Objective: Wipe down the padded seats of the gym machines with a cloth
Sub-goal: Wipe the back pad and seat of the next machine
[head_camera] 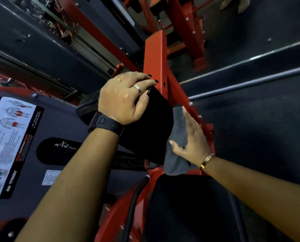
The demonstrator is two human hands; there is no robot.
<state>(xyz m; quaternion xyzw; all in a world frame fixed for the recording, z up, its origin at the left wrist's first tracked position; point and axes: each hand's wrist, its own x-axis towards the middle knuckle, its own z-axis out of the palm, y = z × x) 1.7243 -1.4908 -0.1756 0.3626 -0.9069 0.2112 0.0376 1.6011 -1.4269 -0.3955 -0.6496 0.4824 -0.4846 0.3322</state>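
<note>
A black padded rest point(149, 130) is mounted on the red frame point(155, 55) of a gym machine, in the middle of the view. My left hand point(124, 98), with a black watch and two rings, lies flat over the pad's upper left side and steadies it. My right hand point(191, 137) presses a grey cloth point(176, 154) flat against the pad's right side, fingers stretched out along the frame. Part of the cloth hangs below the hand. A second black pad, the seat point(189, 206), lies lower down, beneath my right forearm.
A dark grey weight-stack cover point(62, 123) with a white instruction sticker point(6, 140) stands at the left. A black cable point(133, 203) runs down beside the seat. More red machine frames point(189, 20) stand farther back on the dark rubber floor point(259, 128).
</note>
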